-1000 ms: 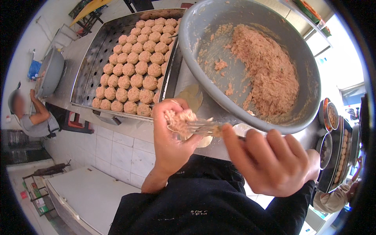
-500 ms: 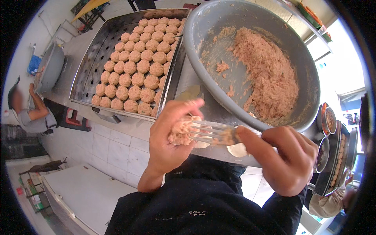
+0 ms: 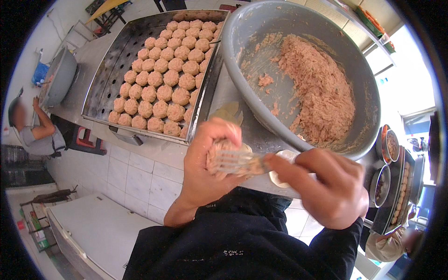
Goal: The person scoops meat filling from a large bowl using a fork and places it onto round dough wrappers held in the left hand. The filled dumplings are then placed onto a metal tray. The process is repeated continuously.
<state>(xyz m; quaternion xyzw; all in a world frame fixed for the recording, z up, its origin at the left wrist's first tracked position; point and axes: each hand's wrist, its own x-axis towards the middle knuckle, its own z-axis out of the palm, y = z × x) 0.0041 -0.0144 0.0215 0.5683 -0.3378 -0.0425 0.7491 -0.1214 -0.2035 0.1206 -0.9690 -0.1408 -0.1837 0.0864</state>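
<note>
My left hand [image 3: 203,173] is cupped round a lump of pink meat mixture [image 3: 215,156] with a pale round wrapper. My right hand [image 3: 326,184] grips a slotted metal fork [image 3: 245,162], smeared with mixture and blurred, its prongs pressed on the lump. Behind my hands, pale wrappers [image 3: 282,179] lie on the steel counter [image 3: 220,93]. A large grey basin [image 3: 254,109] holds a mound of the same mixture [image 3: 322,93]. To its left sits a perforated metal tray [image 3: 107,84] with several rows of round, bumpy dumplings [image 3: 163,93].
A second grey tub [image 3: 63,77] is at left, beside a person in grey [image 3: 37,135]. Small bowls [image 3: 380,184] and another dumpling tray [image 3: 399,200] are at right, with another person [image 3: 385,245] beyond. A white chest freezer [image 3: 98,233] stands lower left.
The fork has shifted across the lump in my left hand. My right hand has moved slightly left since half a second ago. The person at left has raised a hand slightly.
</note>
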